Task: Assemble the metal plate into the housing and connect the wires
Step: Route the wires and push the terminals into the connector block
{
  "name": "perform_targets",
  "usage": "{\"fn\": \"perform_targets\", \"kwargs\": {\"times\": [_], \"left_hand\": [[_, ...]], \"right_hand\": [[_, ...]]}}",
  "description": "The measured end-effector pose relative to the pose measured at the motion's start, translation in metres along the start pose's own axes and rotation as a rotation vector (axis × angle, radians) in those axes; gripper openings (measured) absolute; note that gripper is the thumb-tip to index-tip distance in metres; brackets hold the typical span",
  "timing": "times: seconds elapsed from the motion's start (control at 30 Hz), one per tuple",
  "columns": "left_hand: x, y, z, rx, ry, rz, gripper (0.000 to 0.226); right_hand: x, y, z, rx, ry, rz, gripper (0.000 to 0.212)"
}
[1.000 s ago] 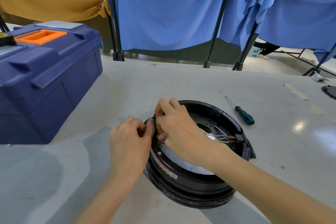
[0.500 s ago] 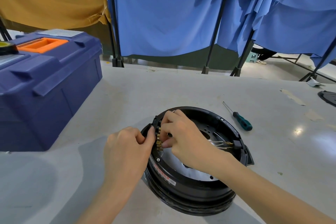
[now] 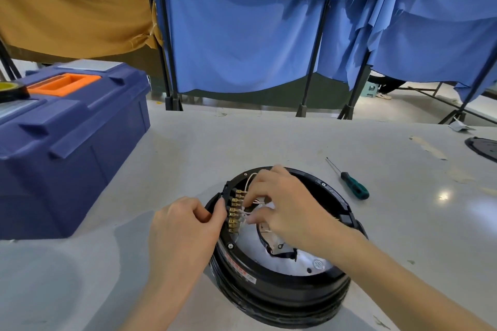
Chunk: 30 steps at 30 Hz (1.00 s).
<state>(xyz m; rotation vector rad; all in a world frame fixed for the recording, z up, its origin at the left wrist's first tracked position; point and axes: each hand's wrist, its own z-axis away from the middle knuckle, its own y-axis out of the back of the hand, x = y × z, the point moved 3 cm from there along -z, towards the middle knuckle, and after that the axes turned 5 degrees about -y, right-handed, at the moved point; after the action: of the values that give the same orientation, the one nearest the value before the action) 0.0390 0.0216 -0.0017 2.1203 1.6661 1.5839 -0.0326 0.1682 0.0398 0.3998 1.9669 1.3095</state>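
A round black housing lies on the grey table, with a silvery metal plate inside it. On its left rim stands a black terminal strip with several brass terminals. My left hand grips the strip's outer edge with thumb and fingers. My right hand reaches into the housing and pinches thin white wires beside the terminals. A torn dark piece lies on the plate below my right hand.
A green-handled screwdriver lies on the table to the right of the housing. A large blue toolbox with an orange handle stands at the left. A dark round part sits at the far right edge. Blue curtains hang behind.
My right hand has drawn back from the rim, uncovering the brass terminals and white wires. The view has tilted down and the housing now sits lower in it.
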Motion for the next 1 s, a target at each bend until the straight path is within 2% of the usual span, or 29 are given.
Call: {"fn": "perform_targets", "kwargs": {"times": [0.13, 0.23, 0.3, 0.4, 0.5, 0.67, 0.83, 1.0], "left_hand": [[0.001, -0.004, 0.0, 0.035, 0.002, 0.035, 0.027], [0.005, -0.01, 0.003, -0.013, -0.011, 0.096, 0.011], [0.005, -0.012, 0.004, -0.005, -0.001, 0.12, 0.006], [0.005, -0.014, 0.003, 0.012, 0.02, 0.133, 0.002], [0.001, -0.016, -0.006, 0.007, 0.062, 0.135, 0.005], [-0.014, -0.021, -0.029, 0.006, 0.144, 0.221, 0.013], [-0.02, -0.041, -0.04, -0.09, 0.235, 0.355, 0.051], [-0.023, -0.05, -0.05, -0.009, 0.273, 0.383, 0.047]], "right_hand": [[0.049, 0.039, 0.023, 0.252, -0.184, 0.034, 0.013], [0.087, 0.047, 0.043, 0.182, -0.402, 0.133, 0.024], [0.102, 0.04, 0.053, 0.165, -0.469, 0.013, 0.027], [0.107, 0.029, 0.055, 0.31, -0.485, -0.254, 0.026], [0.108, 0.019, 0.042, 0.404, -0.504, -0.35, 0.027], [0.111, 0.006, 0.01, 0.454, -0.541, -0.488, 0.026], [0.115, -0.004, -0.024, 0.523, -0.608, -0.598, 0.022], [0.122, -0.005, -0.039, 0.552, -0.648, -0.631, 0.01]]}}
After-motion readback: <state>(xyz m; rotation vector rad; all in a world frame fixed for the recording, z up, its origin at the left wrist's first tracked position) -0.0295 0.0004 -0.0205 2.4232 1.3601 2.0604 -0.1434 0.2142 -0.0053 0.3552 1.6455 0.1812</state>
